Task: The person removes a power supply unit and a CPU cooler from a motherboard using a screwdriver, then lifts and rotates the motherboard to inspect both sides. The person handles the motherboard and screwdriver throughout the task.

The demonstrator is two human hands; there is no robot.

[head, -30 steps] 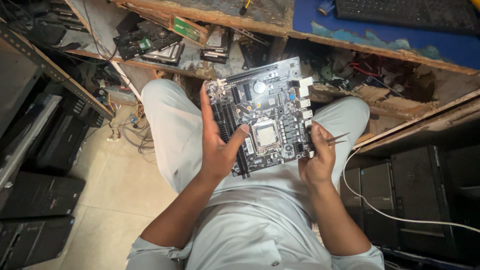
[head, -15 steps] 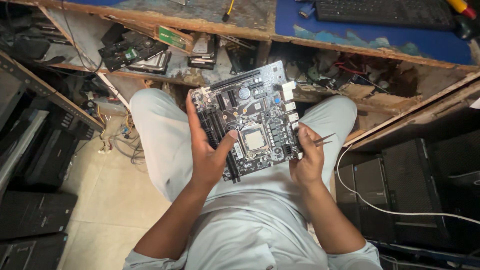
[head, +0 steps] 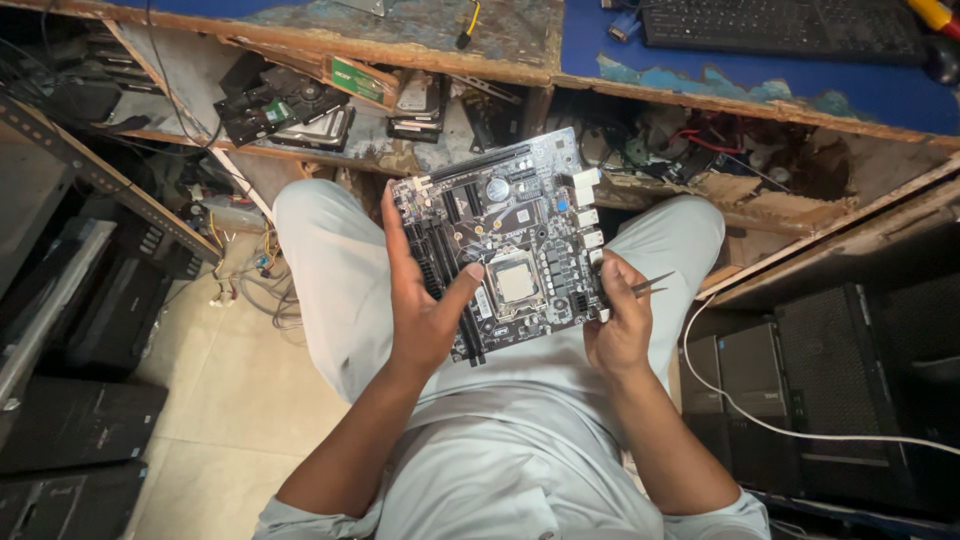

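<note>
My left hand [head: 425, 300] hides the motherboard's [head: 510, 245] left edge. The keyboard [head: 790, 25] runs off frame; the tweezers' [head: 650, 285] tips seem too small to read.

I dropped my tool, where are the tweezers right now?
In the head view, the tweezers are in the right hand, at the motherboard's right edge.

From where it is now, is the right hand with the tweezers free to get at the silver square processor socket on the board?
Probably yes. The right hand grips the dark green motherboard's right edge, thin metal tweezers pointing away; the silver square socket lies uncovered nearby. The left hand holds the other side, its thumb just short of the socket.
</note>
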